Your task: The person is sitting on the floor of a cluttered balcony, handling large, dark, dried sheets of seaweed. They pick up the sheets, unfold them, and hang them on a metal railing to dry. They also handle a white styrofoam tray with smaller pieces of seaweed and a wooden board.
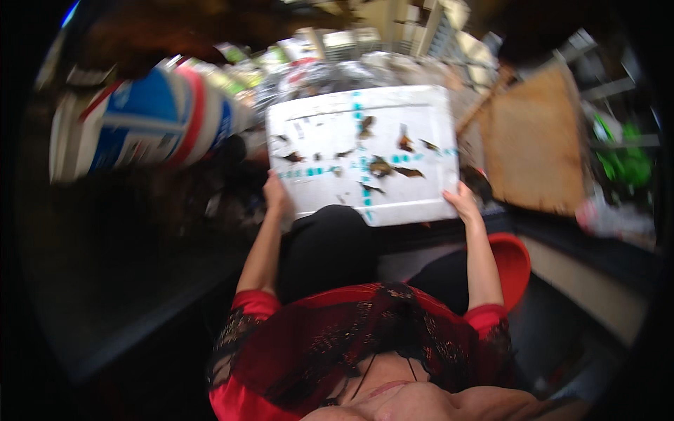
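A white rectangular panel [321,194], which looks like a foam box lid, is held up over my knees. My left hand [276,193] grips its lower left side, and my right hand [463,201] grips its lower right side with the thumb on the face. Broken teal marks [366,196] cross the face in two lines. Ragged brown pieces [381,167], perhaps torn tape, are scattered on it. The fingers behind the panel are hidden.
To the left lies a large white, blue and red container [152,121], blurred. Clear plastic bags [363,76] are heaped beyond the panel. A brown board [534,142] stands at the right, with green material [624,152] past it. A red rounded object [513,268] is beside my right forearm.
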Tool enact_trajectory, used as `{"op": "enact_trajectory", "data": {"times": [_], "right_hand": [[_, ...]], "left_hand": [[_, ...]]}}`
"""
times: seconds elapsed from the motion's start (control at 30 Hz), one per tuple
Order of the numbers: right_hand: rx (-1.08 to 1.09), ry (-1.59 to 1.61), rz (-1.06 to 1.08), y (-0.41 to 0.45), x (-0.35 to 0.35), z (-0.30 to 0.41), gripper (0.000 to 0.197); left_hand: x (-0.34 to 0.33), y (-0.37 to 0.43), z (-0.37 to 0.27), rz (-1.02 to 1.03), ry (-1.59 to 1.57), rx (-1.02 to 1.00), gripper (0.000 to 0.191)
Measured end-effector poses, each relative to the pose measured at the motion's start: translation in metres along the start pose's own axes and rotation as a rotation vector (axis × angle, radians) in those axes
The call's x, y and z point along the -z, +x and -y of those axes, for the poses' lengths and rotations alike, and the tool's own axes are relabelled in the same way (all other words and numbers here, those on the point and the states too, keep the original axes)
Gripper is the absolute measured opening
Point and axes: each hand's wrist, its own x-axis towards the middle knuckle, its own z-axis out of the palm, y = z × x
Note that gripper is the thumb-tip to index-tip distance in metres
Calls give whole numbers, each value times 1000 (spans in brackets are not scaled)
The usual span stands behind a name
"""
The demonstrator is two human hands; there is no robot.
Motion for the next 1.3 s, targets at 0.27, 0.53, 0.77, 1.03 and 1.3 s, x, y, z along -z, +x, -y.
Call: {"op": "enact_trajectory", "data": {"times": [0.27, 0.53, 0.77, 1.03, 1.3], "right_hand": [[-135, 146, -72, -52, 18, 34, 53], [-83, 153, -309, -141, -11, 50, 58], [3, 260, -493, -184, -42, 23, 58], [-323, 346, -440, -288, -93, -22, 56], [-389, 550, -811, -424, -112, -122, 50]], "left_hand": [[-15, 32, 0, 511, -61, -129, 46], [-23, 41, -90, 1197, 308, 231, 37], [-54, 81, -96, 1535, 721, 187, 33], [-73, 78, -45, 1951, 954, 128, 31], [-159, -12, -44, 2200, 1042, 54, 37]]}}
